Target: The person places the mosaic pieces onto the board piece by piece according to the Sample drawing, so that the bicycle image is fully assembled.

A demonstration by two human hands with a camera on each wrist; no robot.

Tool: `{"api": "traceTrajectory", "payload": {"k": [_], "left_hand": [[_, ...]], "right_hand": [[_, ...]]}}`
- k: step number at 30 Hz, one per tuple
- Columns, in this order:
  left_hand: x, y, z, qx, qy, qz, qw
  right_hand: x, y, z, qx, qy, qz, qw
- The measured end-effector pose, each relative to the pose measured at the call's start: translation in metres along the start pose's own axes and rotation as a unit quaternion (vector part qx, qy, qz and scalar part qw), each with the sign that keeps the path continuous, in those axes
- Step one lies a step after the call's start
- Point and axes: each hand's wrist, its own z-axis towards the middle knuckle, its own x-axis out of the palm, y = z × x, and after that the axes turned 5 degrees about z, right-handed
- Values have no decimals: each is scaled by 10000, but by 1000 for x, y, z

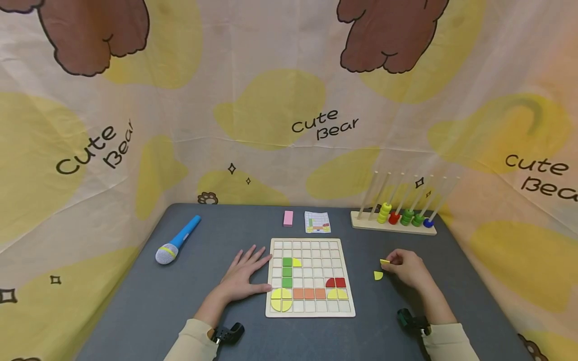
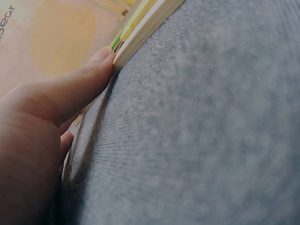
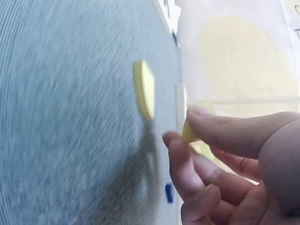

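A wooden grid board [image 1: 311, 308] lies on the table, carrying a column of green squares [image 1: 287, 272], a row of orange squares [image 1: 309, 294], red pieces [image 1: 340, 283] and yellow quarter-circle pieces [image 1: 296, 262]. My left hand [image 1: 241, 277] rests at the board's left side with fingers spread; its thumb [image 2: 101, 58] touches the edge. Off to the right of the board, my right hand [image 1: 408, 268] pinches a yellow quarter-circle piece [image 3: 188, 133] between thumb and fingers, above the table. Just below it lies another yellow quarter-circle piece [image 1: 378, 275].
Behind the board are a pink block [image 1: 288, 218] and a printed pattern card [image 1: 317, 222]. A wooden peg stand with coloured beads [image 1: 393, 226] occupies the back right. At the far left lies a blue toy microphone [image 1: 178, 240]. Patterned cloth [image 1: 271, 110] hangs around the table.
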Motion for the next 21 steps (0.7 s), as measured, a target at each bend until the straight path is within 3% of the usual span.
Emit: {"api": "traceTrajectory", "payload": {"k": [14, 21], "left_hand": [[4, 3, 1, -88, 38, 48, 9999], [4, 4, 1, 3, -23, 14, 10000]], "right_hand": [[27, 42, -13, -587, 98, 312, 9977], [35, 53, -18, -632, 247, 529, 9963]]}}
